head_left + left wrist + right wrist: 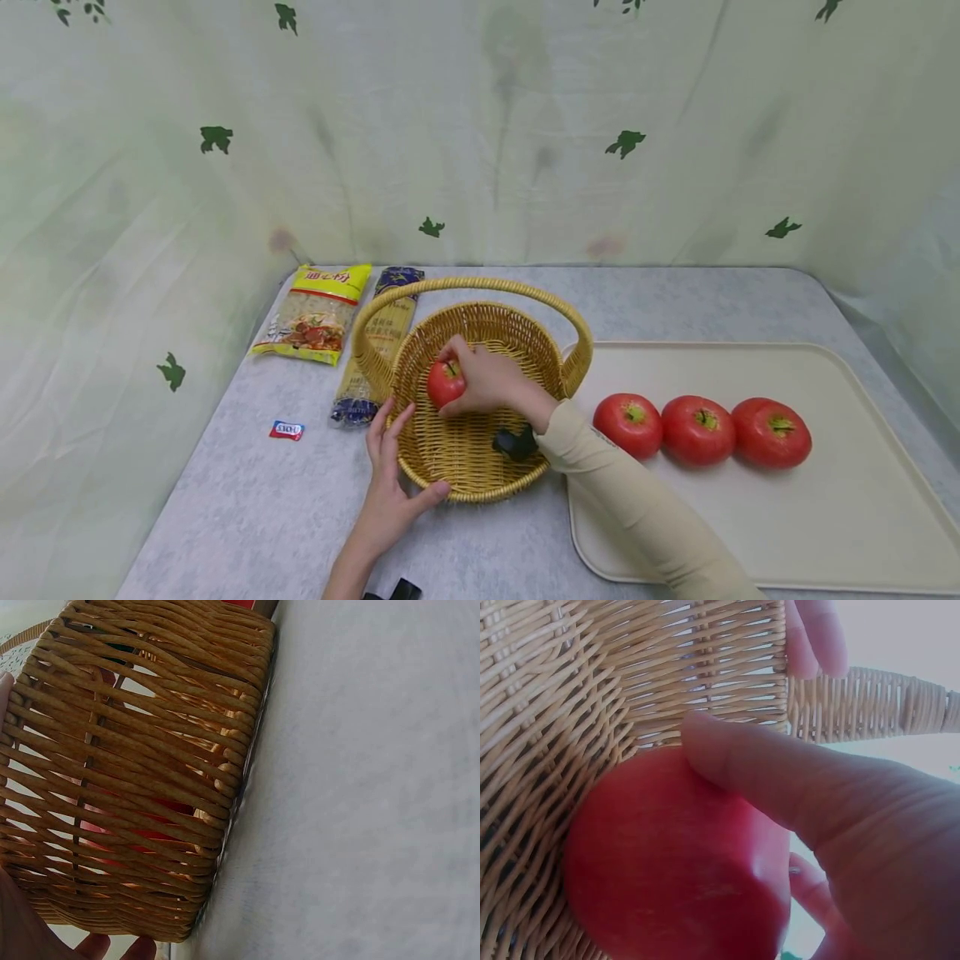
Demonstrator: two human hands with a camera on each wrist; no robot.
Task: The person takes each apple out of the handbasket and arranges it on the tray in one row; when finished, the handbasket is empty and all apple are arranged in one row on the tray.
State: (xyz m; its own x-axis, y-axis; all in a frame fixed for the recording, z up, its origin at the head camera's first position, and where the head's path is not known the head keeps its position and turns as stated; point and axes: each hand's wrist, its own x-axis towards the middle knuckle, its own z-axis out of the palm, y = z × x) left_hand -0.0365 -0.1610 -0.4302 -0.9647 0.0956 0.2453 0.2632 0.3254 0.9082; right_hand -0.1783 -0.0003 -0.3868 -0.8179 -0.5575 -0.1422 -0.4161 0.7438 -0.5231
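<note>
A red apple [446,382] is inside the round wicker basket [480,495], near its left wall. My right hand [487,379] reaches over the basket's right rim and grips the apple between thumb and fingers. In the right wrist view the apple [679,859] is close to the woven wall, with the thumb pressed on its side. My left hand [392,475] holds the basket at its front left, fingertips at the rim and thumb along the front edge. Through gaps in the weave of the basket [142,772], red shows in the left wrist view.
Three red apples, the left one [628,426], the middle one [698,431] and the right one [772,432], lie in a row on a cream tray [825,517]. Left of the basket are a yellow food packet [311,315], a noodle pack [384,329] and a small red-blue wrapper [287,430].
</note>
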